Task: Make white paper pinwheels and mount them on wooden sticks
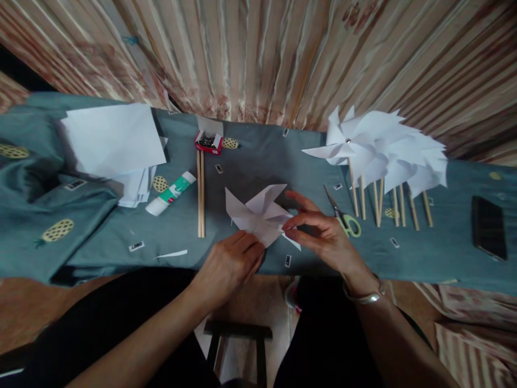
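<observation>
A white paper pinwheel (264, 218) with curled blades lies at the middle of the cloth-covered table, with no stick visible on it. My left hand (232, 261) has its fingers closed on the pinwheel's near left edge. From the right, my right hand (323, 231) pinches a blade between thumb and fingers, while its index finger is stretched out. Left of the pinwheel lie several wooden sticks (201, 199), below an open red box of metal pins (209, 141). Scissors (343, 213) with green handles rest just beyond my right hand.
Finished pinwheels on sticks (383, 145) overlap at the back right. A phone (488, 227) lies at the far right. On the left are a stack of white paper (115, 137), a glue stick (170, 194) and a paper strip (172, 254). A pleated curtain (258, 59) hangs behind the table.
</observation>
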A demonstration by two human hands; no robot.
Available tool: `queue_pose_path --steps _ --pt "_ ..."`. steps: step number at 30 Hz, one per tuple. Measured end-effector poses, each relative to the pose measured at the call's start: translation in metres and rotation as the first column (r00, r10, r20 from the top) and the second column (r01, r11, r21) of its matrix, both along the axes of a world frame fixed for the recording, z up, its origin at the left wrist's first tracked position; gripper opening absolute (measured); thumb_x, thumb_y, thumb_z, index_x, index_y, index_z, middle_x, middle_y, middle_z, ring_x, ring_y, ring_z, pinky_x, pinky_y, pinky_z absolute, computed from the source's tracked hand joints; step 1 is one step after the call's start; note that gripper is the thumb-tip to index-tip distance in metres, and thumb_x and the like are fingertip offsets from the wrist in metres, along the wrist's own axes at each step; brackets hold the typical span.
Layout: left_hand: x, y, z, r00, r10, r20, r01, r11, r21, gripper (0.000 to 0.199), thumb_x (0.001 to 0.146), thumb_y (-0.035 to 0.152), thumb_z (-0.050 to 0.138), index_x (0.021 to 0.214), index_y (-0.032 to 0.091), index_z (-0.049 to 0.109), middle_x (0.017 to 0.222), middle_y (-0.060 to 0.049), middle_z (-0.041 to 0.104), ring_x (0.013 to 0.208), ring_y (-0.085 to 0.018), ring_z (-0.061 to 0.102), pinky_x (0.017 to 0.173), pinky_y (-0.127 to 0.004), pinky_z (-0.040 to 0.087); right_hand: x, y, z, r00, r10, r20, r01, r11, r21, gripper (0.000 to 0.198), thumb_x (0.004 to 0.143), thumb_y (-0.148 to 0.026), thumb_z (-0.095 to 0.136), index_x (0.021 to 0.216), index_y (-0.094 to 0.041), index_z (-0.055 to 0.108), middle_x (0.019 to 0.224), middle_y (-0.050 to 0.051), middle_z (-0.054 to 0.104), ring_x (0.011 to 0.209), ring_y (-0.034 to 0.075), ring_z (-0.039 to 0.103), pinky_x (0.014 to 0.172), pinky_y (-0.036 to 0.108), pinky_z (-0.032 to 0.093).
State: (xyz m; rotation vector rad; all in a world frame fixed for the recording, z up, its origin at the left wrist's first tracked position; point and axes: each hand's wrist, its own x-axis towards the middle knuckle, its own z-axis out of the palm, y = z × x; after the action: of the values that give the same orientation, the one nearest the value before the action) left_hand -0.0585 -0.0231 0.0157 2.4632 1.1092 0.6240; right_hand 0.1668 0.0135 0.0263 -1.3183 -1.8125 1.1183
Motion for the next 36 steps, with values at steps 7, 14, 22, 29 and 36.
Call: queue_pose_path --steps 7,14,22,29,36 --pt "0.004 -0.003 -0.002 0.998 -0.021 -0.060 0.022 1.000 0.019 0.014 0.094 0.011 0.053 0.090 0.012 0.066 0.084 -0.007 0.066 0.079 -0.021 0.061 0.068 -0.034 0.057 -0.018 -0.001 -0.007 0.985 -0.014 0.171 -0.013 0.988 0.157 0.009 0.088 -0.026 0.067 0.089 -0.029 0.075 0.150 0.000 0.050 0.146 0.027 0.036 0.121 0.056 0.030" --pt "0.004 -0.005 -0.002 0.998 -0.019 -0.064 0.021 0.999 0.030 0.015 0.095 0.012 0.051 0.092 0.012 0.066 0.085 -0.007 0.065 0.079 -0.021 0.060 0.068 -0.033 0.055 -0.034 -0.006 -0.014 0.953 -0.084 0.292 -0.011 0.951 0.309 0.010 0.090 -0.021 0.062 0.089 -0.023 0.072 0.155 0.004 0.043 0.149 0.029 0.029 0.121 0.056 0.029" --pt "0.003 -0.005 -0.003 0.997 -0.032 -0.071 0.034 0.999 0.031 0.016 0.097 0.015 0.050 0.092 0.012 0.066 0.086 -0.007 0.064 0.080 -0.020 0.059 0.068 -0.033 0.055 -0.038 -0.003 -0.015 0.939 -0.087 0.332 -0.034 0.939 0.342 0.013 0.092 -0.021 0.058 0.090 -0.023 0.071 0.157 0.003 0.040 0.150 0.031 0.027 0.120 0.055 0.030" --pt "0.002 -0.005 -0.002 0.994 -0.048 -0.096 0.049 0.999 0.008 0.017 0.097 0.014 0.049 0.093 0.012 0.065 0.087 -0.007 0.064 0.081 -0.021 0.058 0.069 -0.034 0.055 -0.039 -0.003 -0.018 0.930 -0.086 0.358 -0.046 0.937 0.347 0.013 0.093 -0.022 0.057 0.092 -0.024 0.070 0.157 0.001 0.039 0.150 0.029 0.026 0.121 0.055 0.030" --pt "0.002 -0.005 -0.002 0.995 -0.053 -0.086 0.051 0.998 -0.024 0.016 0.097 0.013 0.050 0.093 0.011 0.065 0.088 -0.008 0.064 0.082 -0.022 0.058 0.069 -0.035 0.056 -0.040 -0.002 -0.022 0.927 -0.095 0.363 -0.045 0.932 0.359 0.013 0.093 -0.022 0.057 0.092 -0.024 0.069 0.157 0.001 0.039 0.150 0.031 0.027 0.119 0.057 0.031"
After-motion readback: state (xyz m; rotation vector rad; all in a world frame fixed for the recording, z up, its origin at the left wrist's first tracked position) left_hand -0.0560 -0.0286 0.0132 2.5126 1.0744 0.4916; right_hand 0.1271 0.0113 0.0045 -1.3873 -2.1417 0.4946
